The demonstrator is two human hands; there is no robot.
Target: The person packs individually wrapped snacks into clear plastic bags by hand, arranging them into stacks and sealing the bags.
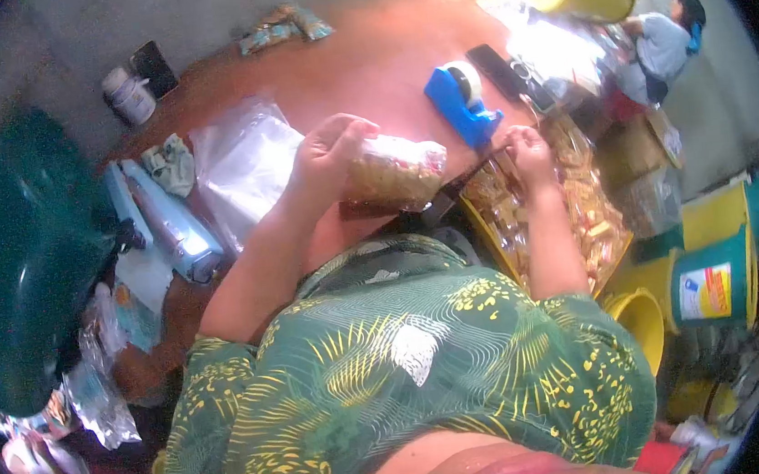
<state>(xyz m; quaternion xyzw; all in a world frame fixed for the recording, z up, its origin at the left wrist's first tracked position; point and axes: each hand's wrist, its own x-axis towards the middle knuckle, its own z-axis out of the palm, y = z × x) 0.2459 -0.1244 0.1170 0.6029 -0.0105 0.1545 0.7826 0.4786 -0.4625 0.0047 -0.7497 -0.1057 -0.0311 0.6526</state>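
My left hand [328,158] is closed on the top of a clear plastic packet [396,173] filled with yellowish-brown food and a bit of red. The packet hangs tilted near the table's front edge. My right hand [532,156] has its fingers pinched together, just right of a blue tape dispenser [463,105] with a pale roll; whether it holds something small I cannot tell. Beneath that forearm lies a yellow crate [497,248] full of packed snack bags [593,225]. A stack of clear plastic bags [245,172] rests on the table beside my left hand.
A blue sealing machine [163,217] lies left, beside a dark green chair back [30,261]. A white bottle [128,95], phone [153,69] and small packets [284,27] sit on the reddish table [362,51]. Yellow buckets [639,322] stand right. Another person [664,45] sits at upper right.
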